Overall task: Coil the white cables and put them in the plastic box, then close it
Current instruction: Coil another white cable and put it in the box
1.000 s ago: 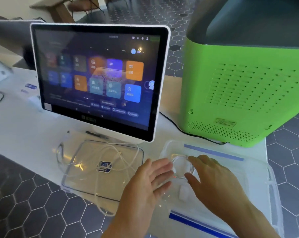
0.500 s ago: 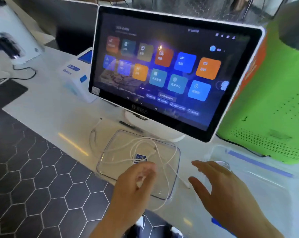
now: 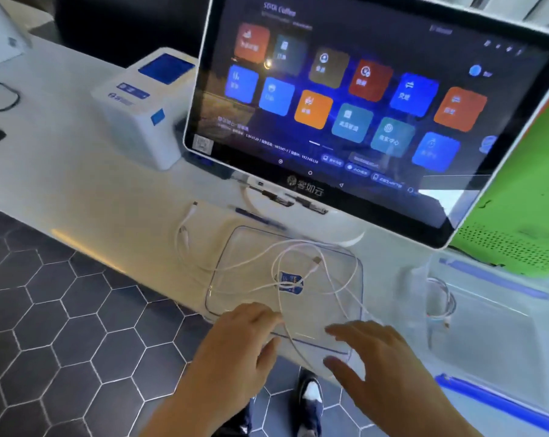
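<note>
Both hands have moved from the box (image 3: pixel 503 329) to the lid (image 3: pixel 345 310). Left hand (image 3: pixel 235 348) and right hand (image 3: pixel 383 367) hover spread wide, holding nothing, over a loose white cable (image 3: pixel 285 269).

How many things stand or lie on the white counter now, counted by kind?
Touchscreen terminal: 1
White receipt printer: 1
Green machine: 1
Clear plastic box: 1
Clear lid: 1
Loose white cable: 1
Coiled white cable, in the box: 1
Total: 7

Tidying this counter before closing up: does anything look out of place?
Yes. A loose white cable sprawls uncoiled over the clear lid, one end trailing onto the counter. Another cable already sits coiled inside the plastic box.
</note>
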